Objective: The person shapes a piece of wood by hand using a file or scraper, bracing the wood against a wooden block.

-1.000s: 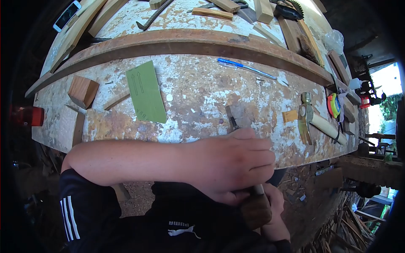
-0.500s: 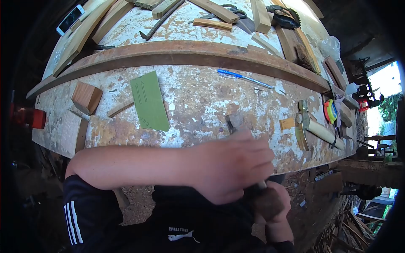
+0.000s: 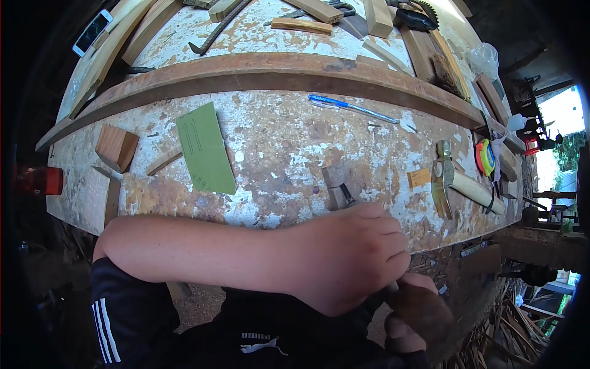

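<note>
My left hand (image 3: pixel 362 255) is a fist near the front edge of the bench, its forearm crossing from the left. A slim tool with a dark metal end (image 3: pixel 348 194) sticks out beyond the fist, over a small dark grey flat patch (image 3: pixel 333 176). At the other side of the fist a pale rod end (image 3: pixel 392 286) shows. Close below it is a brown wooden block-like piece (image 3: pixel 425 312), smeared by motion. My right hand (image 3: pixel 401 335) is closed around this piece, partly hidden behind it.
On the bench lie a claw hammer (image 3: pixel 470 189), a tape measure (image 3: pixel 485 158), a blue pen (image 3: pixel 353 109), green sandpaper (image 3: pixel 206 149) and a wood block (image 3: pixel 117 148). A long wooden beam (image 3: pixel 264 72) spans it. Beyond are a pry bar (image 3: pixel 221 26) and a phone (image 3: pixel 93 33).
My left hand has moved slightly down and right, and the dark metal end shows more clearly. The brown wooden piece and my right hand have shifted down and right. The view has shifted slightly.
</note>
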A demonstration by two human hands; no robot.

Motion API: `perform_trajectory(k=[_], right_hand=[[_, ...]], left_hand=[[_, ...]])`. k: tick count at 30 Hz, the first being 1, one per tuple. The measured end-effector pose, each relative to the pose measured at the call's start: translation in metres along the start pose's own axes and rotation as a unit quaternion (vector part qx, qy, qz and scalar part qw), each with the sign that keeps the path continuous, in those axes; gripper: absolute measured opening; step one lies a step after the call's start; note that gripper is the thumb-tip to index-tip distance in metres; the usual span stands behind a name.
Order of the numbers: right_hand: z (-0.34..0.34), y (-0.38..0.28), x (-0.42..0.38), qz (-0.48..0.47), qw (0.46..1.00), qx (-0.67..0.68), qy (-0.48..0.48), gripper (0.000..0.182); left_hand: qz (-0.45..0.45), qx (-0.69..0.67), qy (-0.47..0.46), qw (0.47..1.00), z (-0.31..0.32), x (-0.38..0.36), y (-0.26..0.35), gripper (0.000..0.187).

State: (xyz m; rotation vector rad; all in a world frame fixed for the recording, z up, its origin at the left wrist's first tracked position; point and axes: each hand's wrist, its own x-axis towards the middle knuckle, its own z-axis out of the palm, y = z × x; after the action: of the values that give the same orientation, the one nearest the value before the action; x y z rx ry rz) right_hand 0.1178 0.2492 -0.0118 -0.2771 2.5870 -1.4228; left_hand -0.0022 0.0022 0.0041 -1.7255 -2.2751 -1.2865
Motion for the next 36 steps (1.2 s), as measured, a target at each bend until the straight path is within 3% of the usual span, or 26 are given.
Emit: perform_trajectory(k=[3, 4, 7, 10, 13, 14, 18, 21, 28, 31, 35, 36], right_hand=[[0.014, -0.034, 0.004, 0.037, 0.982, -0.004, 0.187, 0.026], [0.009, -0.027, -0.001, 0.07, 0.981, -0.078, 0.163, 0.024], [0.018, -0.036, 0.003, 0.068, 0.975, -0.06, 0.205, 0.019], [0.01, -0.041, 0.006, 0.053, 0.982, 0.018, 0.182, 0.018], [0.017, -0.044, 0.015, -0.004, 0.967, 0.059, 0.25, 0.021], [0.027, -0.048, 0.024, -0.011, 0.949, 0.131, 0.285, 0.023], [0.025, -0.034, 0.024, -0.023, 0.961, -0.092, 0.26, 0.025], [0.023, -0.039, 0.015, 0.105, 0.955, -0.01, 0.277, 0.028], [0.021, -0.037, 0.023, 0.03, 0.966, 0.001, 0.255, 0.021], [0.02, -0.021, 0.015, -0.028, 0.976, -0.032, 0.212, 0.058], [0.01, -0.019, -0.005, 0.017, 0.974, 0.09, 0.207, 0.051], [0.011, -0.012, 0.001, -0.096, 0.963, 0.177, 0.179, 0.048]], left_hand=[[-0.022, 0.022, -0.002, 1.0, 0.004, 0.002, 0.003, 0.021], [-0.021, 0.013, -0.002, 1.0, 0.004, 0.003, 0.003, 0.021], [-0.024, -0.015, 0.003, 1.0, 0.0, 0.004, 0.002, 0.02], [-0.045, -0.034, 0.027, 0.998, -0.003, 0.007, 0.005, 0.018], [-0.069, -0.024, 0.046, 0.996, -0.003, 0.007, 0.006, 0.016], [-0.067, -0.018, 0.046, 0.997, -0.003, 0.007, 0.003, 0.015], [-0.048, 0.024, 0.04, 0.998, 0.0, 0.005, 0.011, 0.014], [-0.017, 0.043, 0.04, 0.998, 0.002, 0.01, 0.013, 0.015], [-0.039, 0.006, 0.026, 0.999, -0.001, 0.01, 0.004, 0.014], [-0.049, -0.019, 0.014, 0.998, -0.006, 0.012, 0.003, 0.014], [-0.053, -0.062, 0.011, 0.997, -0.007, 0.014, 0.0, 0.016], [-0.053, -0.061, 0.007, 0.997, -0.007, 0.013, 0.0, 0.016]])
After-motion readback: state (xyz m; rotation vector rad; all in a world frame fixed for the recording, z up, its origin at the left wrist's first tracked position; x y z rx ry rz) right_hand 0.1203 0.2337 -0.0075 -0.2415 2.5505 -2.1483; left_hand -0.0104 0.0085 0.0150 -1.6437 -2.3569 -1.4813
